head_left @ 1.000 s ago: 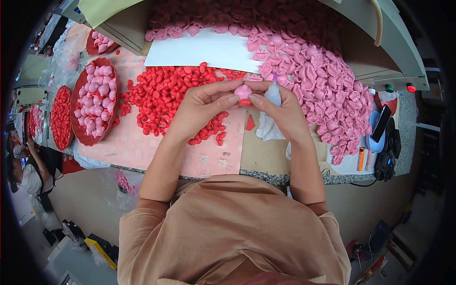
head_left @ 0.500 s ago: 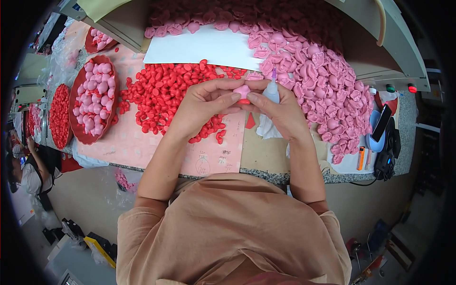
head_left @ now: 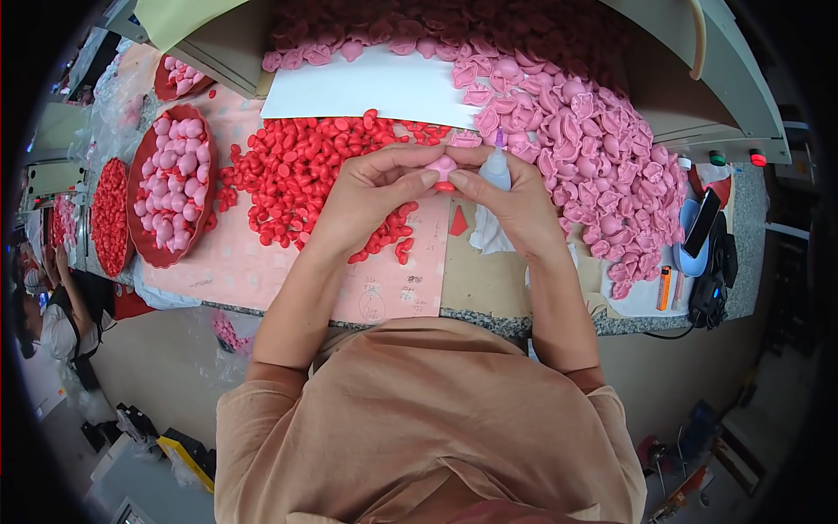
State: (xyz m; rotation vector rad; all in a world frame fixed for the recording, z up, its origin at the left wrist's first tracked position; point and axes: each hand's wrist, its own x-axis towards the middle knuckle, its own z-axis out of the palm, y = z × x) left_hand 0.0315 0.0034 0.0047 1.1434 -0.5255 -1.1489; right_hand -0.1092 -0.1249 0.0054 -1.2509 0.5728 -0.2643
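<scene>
Between the fingertips of both hands is a small rounded pink piece [head_left: 443,166] with a red piece [head_left: 444,186] against its lower side. My left hand [head_left: 380,188] pinches it from the left, thumb in front. My right hand [head_left: 515,196] pinches it from the right and also keeps a translucent squeeze bottle [head_left: 496,170] with a purple tip, pointing away from me, tucked among its fingers. A heap of glossy red bean-shaped pieces [head_left: 297,166] lies beside and beyond my left hand. Hollow pink pieces [head_left: 602,166] are piled to the right and far side.
Red scalloped trays stand at left, one with joined pink-and-red pieces [head_left: 140,218]. A white sheet [head_left: 358,83] lies beyond the red heap. At right are an orange lighter [head_left: 664,288], a phone [head_left: 701,225] in a blue dish and a dark cable device. Another person works far left.
The red part shows less beneath the pink piece, and both hands have shifted very slightly left. The grip stays the same.
</scene>
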